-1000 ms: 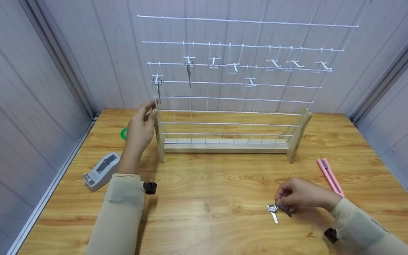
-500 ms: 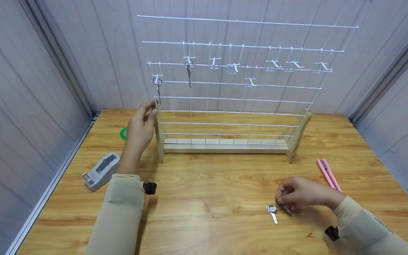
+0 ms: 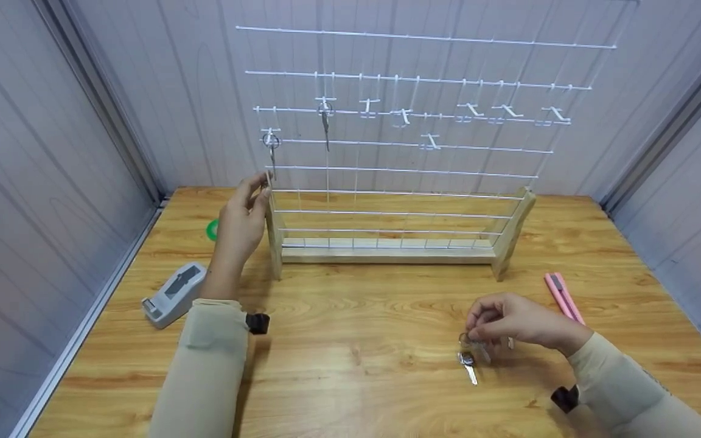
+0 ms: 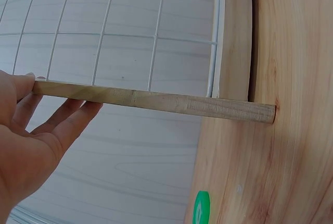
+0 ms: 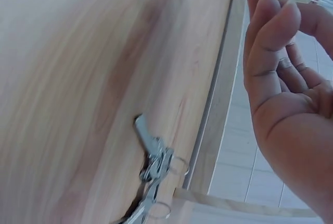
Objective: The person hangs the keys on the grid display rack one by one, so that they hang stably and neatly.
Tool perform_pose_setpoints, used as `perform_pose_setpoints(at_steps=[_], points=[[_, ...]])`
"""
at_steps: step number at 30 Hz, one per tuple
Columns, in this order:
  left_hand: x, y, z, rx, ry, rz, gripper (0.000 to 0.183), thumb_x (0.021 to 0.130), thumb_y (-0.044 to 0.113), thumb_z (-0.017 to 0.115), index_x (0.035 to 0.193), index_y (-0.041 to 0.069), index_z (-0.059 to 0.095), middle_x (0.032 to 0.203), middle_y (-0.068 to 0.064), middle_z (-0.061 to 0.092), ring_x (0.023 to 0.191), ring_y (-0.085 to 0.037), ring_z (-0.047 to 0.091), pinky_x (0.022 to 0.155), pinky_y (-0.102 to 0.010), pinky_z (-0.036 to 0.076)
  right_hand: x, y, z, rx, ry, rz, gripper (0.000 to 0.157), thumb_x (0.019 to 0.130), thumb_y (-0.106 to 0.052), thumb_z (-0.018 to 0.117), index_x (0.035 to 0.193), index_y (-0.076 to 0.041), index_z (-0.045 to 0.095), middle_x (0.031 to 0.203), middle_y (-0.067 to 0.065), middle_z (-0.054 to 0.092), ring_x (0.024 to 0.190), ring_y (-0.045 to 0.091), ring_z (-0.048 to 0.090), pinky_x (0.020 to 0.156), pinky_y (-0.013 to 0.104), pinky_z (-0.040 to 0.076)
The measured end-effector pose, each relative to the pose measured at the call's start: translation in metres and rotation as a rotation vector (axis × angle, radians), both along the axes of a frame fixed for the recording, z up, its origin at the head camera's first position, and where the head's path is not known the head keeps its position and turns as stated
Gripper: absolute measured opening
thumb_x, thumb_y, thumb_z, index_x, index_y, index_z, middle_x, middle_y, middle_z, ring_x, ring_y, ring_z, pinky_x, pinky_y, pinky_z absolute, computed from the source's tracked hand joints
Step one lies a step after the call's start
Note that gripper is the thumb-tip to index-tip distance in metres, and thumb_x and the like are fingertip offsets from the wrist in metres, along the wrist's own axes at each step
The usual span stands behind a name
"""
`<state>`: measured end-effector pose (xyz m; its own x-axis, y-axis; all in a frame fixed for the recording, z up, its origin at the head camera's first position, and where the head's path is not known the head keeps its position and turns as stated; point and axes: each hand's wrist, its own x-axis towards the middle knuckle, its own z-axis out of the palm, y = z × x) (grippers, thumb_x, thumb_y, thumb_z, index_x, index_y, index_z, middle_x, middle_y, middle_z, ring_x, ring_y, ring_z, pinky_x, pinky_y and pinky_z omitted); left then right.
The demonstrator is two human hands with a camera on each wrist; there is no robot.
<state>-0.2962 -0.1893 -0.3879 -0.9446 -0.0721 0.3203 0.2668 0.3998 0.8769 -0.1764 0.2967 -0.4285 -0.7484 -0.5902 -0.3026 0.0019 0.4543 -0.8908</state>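
My left hand (image 3: 243, 216) grips the upper end of the rack's left wooden side post (image 4: 156, 101), thumb on one face and fingers on the other. The white wire rack (image 3: 396, 171) carries several small hooks; one key (image 3: 325, 125) hangs by its ring from an upper hook, another key (image 3: 273, 159) from the leftmost hook. Just above the table, my right hand (image 3: 524, 322) pinches a key ring (image 3: 463, 339) between thumb and fingertips; its key is blurred. Below it lies a loose key (image 3: 468, 368). The right wrist view shows more keys with rings (image 5: 156, 161) on the wood.
A grey tape dispenser (image 3: 174, 294) sits left of the rack, near a green tape roll (image 3: 212, 230) partly hidden by the left arm. A pink utility knife (image 3: 563, 297) lies behind the right wrist. Panel walls (image 3: 113, 91) enclose the table at the back and sides.
The right hand has lifted slightly off the table, raising a key by its ring away from the key beside it. The left hand keeps its place on the post.
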Motion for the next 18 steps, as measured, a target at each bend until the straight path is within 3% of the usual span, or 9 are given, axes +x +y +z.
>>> perform_pose_setpoints(at_steps=[7,15,18], points=[[0.001,-0.002,0.000,-0.021,0.024,-0.012,0.044,0.114,0.026,0.051,0.155,0.011,0.053,0.166,-0.012,0.051,0.148,-0.041,0.055,0.124,-0.050,0.050,-0.001,-0.007,0.005,-0.020,0.002,0.057,0.038,0.104,-0.014,0.071,0.133,0.011,0.067,0.110,-0.006,0.081,0.083,0.000,0.068,0.071,0.016,0.059],[0.000,-0.002,-0.001,-0.019,0.026,-0.011,0.042,0.114,0.023,0.051,0.154,0.011,0.054,0.166,-0.012,0.051,0.149,-0.040,0.055,0.125,-0.049,0.050,0.000,-0.021,0.018,0.026,0.030,0.092,0.041,0.104,-0.015,0.071,0.135,0.011,0.066,0.116,0.011,0.079,0.092,0.002,0.072,0.079,0.018,0.062],[0.000,-0.002,-0.001,-0.021,0.021,-0.010,0.042,0.114,0.022,0.051,0.154,0.011,0.054,0.166,-0.012,0.051,0.148,-0.041,0.055,0.124,-0.049,0.051,0.000,-0.027,0.025,0.023,0.047,0.107,0.037,0.104,-0.015,0.070,0.133,0.009,0.068,0.114,0.008,0.079,0.092,0.003,0.072,0.079,0.019,0.063]])
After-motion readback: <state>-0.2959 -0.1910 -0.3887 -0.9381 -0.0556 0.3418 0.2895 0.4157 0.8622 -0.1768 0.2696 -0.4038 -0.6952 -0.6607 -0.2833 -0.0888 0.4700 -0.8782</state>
